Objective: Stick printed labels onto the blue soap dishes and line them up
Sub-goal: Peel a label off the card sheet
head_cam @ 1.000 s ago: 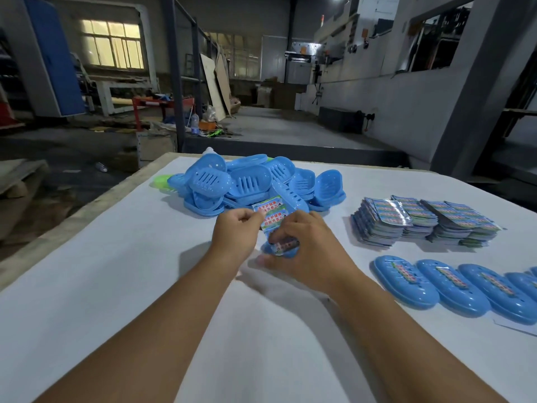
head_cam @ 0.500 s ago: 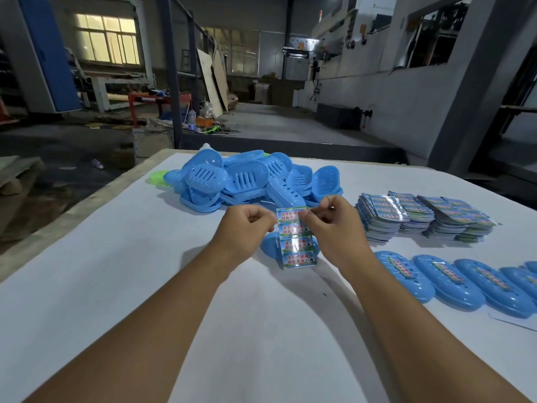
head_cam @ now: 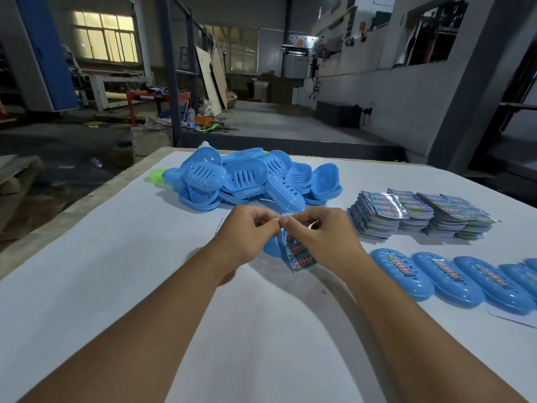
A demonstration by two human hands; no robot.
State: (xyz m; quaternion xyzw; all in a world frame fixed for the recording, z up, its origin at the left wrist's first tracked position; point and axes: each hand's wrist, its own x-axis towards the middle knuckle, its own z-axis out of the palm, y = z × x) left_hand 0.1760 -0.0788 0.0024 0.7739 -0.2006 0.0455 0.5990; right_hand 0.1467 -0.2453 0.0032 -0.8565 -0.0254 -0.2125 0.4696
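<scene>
label sheet: i see a glossy printed sheet of colourful labels hanging down between the two hands, its top edge at the fingertips, its lower end over the white table covering.
left hand: left hand has fingers curled, thumb and forefinger pinching the sheet's top edge.
right hand: right hand pinches the same top edge, thumb tip touching the left thumb tip.
dish in work: one blue plastic oval soap dish lies on the table under the hands, mostly hidden; i cannot tell which way up.
finished row: labelled blue soap dishes lie side by side to the right, touching, each with a label strip on top.
supply heap: loose heap of unlabelled blue slotted soap dishes beyond the hands.
label stock: fanned stacks of printed label sheets right of the heap, behind the row.
stray item: a green plastic piece at the heap's left edge.
</scene>
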